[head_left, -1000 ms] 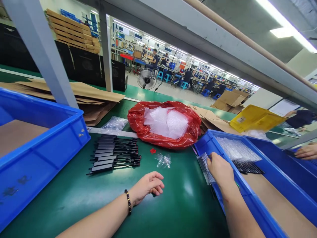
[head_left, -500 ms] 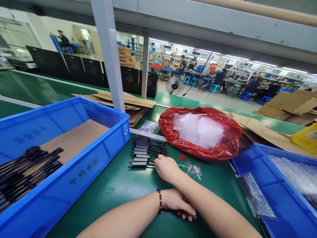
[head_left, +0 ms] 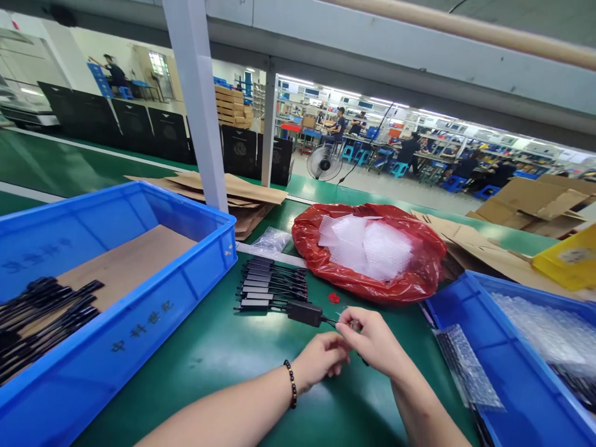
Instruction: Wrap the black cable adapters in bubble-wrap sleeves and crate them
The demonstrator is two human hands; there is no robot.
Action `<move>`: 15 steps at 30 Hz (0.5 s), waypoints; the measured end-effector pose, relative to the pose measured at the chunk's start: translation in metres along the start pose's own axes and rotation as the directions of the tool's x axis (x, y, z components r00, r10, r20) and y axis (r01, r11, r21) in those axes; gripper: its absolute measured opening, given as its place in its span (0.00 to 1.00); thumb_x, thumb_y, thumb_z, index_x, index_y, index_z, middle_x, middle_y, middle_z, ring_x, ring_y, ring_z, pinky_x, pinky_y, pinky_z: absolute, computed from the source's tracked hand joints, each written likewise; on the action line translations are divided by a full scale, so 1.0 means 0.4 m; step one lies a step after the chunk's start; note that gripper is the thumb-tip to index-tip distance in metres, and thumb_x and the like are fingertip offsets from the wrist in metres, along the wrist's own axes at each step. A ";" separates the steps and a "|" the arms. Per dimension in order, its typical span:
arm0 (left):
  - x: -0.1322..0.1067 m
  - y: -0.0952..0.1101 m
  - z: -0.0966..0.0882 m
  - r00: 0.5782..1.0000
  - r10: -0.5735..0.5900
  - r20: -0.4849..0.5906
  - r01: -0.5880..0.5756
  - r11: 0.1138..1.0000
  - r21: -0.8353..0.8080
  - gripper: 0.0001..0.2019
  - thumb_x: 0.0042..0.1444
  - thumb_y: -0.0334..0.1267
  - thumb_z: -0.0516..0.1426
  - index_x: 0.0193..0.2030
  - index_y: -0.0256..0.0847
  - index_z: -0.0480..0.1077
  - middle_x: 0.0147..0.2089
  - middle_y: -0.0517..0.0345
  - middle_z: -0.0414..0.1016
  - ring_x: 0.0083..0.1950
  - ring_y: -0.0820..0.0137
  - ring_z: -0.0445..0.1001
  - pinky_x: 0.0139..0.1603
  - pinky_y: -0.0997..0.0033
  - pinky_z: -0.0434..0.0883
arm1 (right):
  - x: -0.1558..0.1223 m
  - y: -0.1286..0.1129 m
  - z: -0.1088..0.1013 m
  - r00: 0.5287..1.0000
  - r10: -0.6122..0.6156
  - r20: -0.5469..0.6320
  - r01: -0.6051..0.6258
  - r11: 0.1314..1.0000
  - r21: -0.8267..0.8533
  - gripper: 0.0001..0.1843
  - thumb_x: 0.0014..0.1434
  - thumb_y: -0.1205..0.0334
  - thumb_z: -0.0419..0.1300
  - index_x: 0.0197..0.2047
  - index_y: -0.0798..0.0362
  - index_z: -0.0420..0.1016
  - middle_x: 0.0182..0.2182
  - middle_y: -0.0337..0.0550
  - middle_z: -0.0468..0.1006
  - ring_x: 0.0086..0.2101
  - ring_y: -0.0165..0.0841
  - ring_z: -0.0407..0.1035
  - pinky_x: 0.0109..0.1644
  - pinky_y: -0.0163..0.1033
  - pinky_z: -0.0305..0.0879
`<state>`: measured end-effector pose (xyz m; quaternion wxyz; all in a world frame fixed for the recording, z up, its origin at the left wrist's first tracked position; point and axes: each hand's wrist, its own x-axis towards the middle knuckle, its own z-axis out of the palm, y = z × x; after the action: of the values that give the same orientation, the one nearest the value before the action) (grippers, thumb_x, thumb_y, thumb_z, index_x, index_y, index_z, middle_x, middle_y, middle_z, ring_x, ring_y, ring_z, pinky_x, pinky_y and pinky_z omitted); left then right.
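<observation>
At the left edge of the frame, a blue rectangular plastic bin (head_left: 186, 292) is cut off; the black cabled bundle (head_left: 46, 320) in its near part runs out of view. The bin's right wall borders the glossy green tabletop (head_left: 181, 366), bare across the lower centre-left. Left of centre, a row of slim black-and-grey cabled units (head_left: 256, 287) lies side by side, cables pointing right. At the centre, a black rectangular module with thin cables (head_left: 303, 313) is located just right of the row's nearest unit; whether it rests on the surface or is lifted cannot be determined. The left hand (head_left: 322, 361), wearing a dark beaded bracelet (head_left: 291, 383), is below and right of the module, fingers loosely curled; fingertip contact cannot be confirmed. Small red pieces (head_left: 334, 298) lie above the hands. The right hand (head_left: 370, 341) is closed, thumb against forefinger, on the module's right-hand cable; the cable end is concealed by the fingers. Behind, a crumpled red plastic bag (head_left: 307, 230) limits room at upper centre. At lower right, a clear bubble-wrap sleeve (head_left: 470, 366) lies against a second blue plastic bin (head_left: 531, 403), with bare surface between sleeve and right hand. That bin is cut off by the frame's right edge.
</observation>
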<state>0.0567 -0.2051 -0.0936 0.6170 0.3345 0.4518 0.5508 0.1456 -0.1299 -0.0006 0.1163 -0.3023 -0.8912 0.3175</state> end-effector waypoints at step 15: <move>0.021 0.009 -0.015 0.952 0.102 -0.290 -0.156 0.973 -0.169 0.22 0.46 0.50 0.58 0.42 0.35 0.65 0.27 0.59 0.71 0.23 0.76 0.67 0.24 0.76 0.61 | -0.083 0.144 0.071 0.973 0.174 0.155 -0.206 0.952 0.226 0.09 0.51 0.62 0.54 0.21 0.55 0.62 0.18 0.32 0.61 0.21 0.24 0.53 0.25 0.30 0.49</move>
<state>0.0498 -0.1968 -0.0942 0.5386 0.2217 0.4569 0.6722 0.1873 -0.1289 -0.0595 0.0612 -0.3485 -0.8186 0.4525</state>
